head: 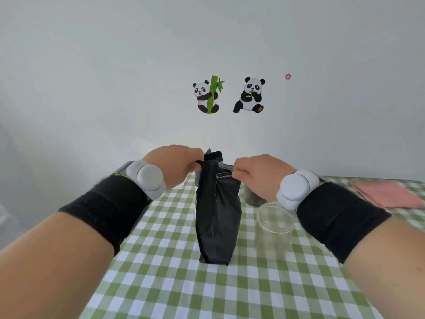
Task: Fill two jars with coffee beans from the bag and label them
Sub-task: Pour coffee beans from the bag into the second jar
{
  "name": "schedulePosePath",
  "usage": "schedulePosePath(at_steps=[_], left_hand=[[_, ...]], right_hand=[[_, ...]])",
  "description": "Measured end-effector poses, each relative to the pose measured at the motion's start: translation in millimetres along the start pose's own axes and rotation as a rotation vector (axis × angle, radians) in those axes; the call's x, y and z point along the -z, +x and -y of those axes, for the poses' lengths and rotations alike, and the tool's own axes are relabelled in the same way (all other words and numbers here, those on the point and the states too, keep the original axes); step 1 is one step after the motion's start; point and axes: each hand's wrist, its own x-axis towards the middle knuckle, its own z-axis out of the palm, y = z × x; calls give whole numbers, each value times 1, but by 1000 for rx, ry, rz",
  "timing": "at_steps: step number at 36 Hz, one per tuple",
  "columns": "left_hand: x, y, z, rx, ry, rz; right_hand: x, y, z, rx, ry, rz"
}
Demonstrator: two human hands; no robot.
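A black coffee bag [217, 217] stands upright on the green-and-white checked tablecloth [184, 284]. My left hand [174, 164] pinches the bag's top left edge. My right hand [255, 176] pinches the top right edge at the zip seal. An empty clear jar [273, 231] without a lid stands just right of the bag, below my right wrist. A second jar [251, 196] with dark contents stands behind it, mostly hidden by my right hand.
A folded pink cloth [388, 192] lies at the far right of the table. The table's left edge runs diagonally under my left forearm. Panda stickers [230, 95] are on the white wall behind.
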Motion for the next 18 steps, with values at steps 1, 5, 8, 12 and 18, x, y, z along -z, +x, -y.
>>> schedulePosePath(at_steps=[1,5,8,12,18], left_hand=[[-3,-1,-2,1,-13,20],[-5,1,-7,8,-116,47],[-3,0,-10,2,-136,56],[-5,1,-7,-6,-115,36],[-7,3,3,-21,-30,-10]], right_hand=[[-2,-1,1,-4,-12,34],[-1,5,9,-1,47,118],[-1,9,18,21,37,208],[2,14,23,27,28,227],[7,15,18,12,-41,123]])
